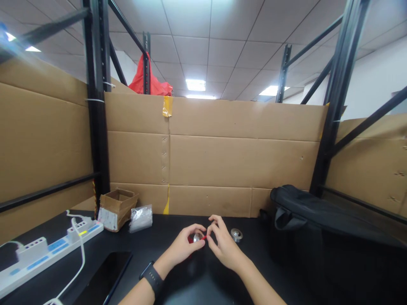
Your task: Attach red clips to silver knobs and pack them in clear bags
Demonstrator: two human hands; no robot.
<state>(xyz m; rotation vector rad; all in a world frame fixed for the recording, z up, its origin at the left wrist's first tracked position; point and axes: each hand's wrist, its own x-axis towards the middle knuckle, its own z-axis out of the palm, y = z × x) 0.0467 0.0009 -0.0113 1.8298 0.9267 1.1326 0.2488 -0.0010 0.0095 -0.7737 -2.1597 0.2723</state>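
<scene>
My left hand (182, 245), with a dark watch on the wrist, has thumb and fingers curled around a small round silver piece (197, 237). Red material shows beside this piece, and a thin red strip (204, 237) sticks out from it towards the right. At the strip's end, the thumb and index finger of my right hand (224, 243) come together in a pinch, the other fingers raised. Just right of that hand, a silver ring-shaped piece (236, 235) lies on the black table. What kind of things the silver pieces are is too small to make out.
A black bag (333, 245) fills the right side. On the left are a white power strip (54, 252) with cables, a black phone-like slab (104, 277), an open cardboard box (117, 208) and a clear plastic packet (140, 218). Cardboard walls (216, 161) stand behind.
</scene>
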